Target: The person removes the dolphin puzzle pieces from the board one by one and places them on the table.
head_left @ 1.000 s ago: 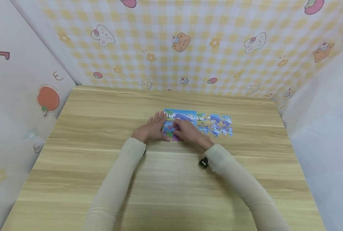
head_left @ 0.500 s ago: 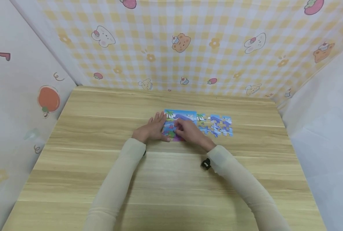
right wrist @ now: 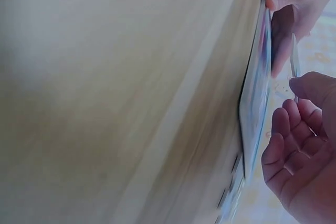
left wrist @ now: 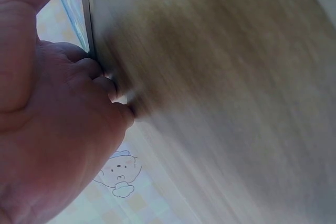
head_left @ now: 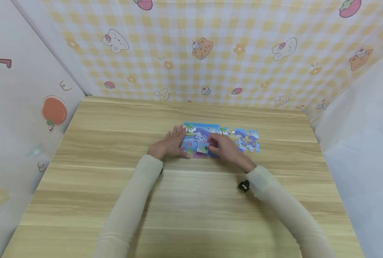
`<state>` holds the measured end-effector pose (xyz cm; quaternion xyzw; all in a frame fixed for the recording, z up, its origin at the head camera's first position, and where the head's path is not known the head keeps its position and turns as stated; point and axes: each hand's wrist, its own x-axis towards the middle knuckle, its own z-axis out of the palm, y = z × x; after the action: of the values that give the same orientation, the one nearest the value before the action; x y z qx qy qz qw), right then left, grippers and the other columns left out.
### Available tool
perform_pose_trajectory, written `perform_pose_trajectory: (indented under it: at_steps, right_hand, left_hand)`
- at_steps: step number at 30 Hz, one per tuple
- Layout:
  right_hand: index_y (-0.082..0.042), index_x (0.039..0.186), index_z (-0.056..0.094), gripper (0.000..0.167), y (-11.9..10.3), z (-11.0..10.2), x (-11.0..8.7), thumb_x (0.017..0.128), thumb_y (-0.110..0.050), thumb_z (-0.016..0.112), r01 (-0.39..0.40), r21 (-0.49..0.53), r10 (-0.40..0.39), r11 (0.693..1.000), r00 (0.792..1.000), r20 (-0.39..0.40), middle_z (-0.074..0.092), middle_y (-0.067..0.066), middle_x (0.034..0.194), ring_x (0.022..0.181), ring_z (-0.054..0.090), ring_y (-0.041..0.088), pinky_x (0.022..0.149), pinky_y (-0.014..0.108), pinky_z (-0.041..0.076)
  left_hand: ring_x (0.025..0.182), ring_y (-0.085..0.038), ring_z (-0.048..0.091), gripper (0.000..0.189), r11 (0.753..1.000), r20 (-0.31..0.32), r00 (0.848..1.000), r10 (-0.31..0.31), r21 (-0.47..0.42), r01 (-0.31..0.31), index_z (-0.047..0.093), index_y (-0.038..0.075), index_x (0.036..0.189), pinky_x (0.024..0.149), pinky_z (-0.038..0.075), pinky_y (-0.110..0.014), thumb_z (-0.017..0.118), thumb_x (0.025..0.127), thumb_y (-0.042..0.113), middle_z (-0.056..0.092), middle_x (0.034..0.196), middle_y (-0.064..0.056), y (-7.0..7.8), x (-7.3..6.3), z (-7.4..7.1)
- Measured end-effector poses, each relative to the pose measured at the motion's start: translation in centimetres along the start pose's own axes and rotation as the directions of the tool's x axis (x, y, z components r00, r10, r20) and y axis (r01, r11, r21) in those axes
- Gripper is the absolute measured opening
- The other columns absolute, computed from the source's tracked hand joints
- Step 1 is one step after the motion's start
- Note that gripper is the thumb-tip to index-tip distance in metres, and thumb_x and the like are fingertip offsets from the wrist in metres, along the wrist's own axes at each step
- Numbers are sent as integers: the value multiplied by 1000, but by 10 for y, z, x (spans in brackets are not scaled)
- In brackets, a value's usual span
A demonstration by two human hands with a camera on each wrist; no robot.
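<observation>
A jigsaw puzzle (head_left: 205, 126) with a bright sea picture lies flat at the middle of the table. Along its left edge rests my left hand (head_left: 170, 144), fingers straight and thumb at the near corner. My right hand (head_left: 226, 147) pinches a jigsaw piece (head_left: 202, 146) between thumb and fingers. The right wrist view shows that jigsaw piece (right wrist: 295, 56) edge-on, raised off the puzzle (right wrist: 257, 98). The right hand hides part of the puzzle's right side. In the left wrist view my left hand (left wrist: 58, 108) has its fingertips down by the puzzle's edge.
Joined puzzle pieces (head_left: 241, 134) with gaps among them lie just right of the puzzle. A wooden table (head_left: 185, 208) spreads around. Behind it hangs a yellow checked cloth (head_left: 178, 46), with pale walls at both sides.
My right hand has moved right from over the puzzle's middle, drawing a pinched jigsaw piece up with it. The left hand has stayed in place.
</observation>
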<state>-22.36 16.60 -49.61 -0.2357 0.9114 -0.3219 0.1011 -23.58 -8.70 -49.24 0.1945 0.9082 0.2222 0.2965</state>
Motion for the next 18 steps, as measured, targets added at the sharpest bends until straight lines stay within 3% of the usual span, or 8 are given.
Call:
perform_pose_trajectory:
  at_steps: [6, 18]
  right_hand:
    - [-10, 99, 66, 9, 14, -10, -16, 93, -16, 68, -27, -24, 27, 999, 1000, -11, 64, 4, 92, 83, 59, 17, 74, 32, 54]
    - [-8, 99, 67, 9, 34, -21, -43, 91, -13, 70, 18, -43, -19, 999, 999, -30, 63, 2, 89, 80, 56, 15, 71, 28, 51]
  left_hand:
    - [150, -26, -23, 122, 1000, -3, 1000, -1, -13, 1, -11, 7, 158, 124, -10, -45, 76, 83, 48, -22, 164, -10, 1, 0, 0]
    - [150, -26, -23, 121, 1000, -5, 1000, -5, -21, 5, -10, 7, 158, 124, -10, -45, 77, 83, 47, -21, 164, -9, 2, -1, -1]
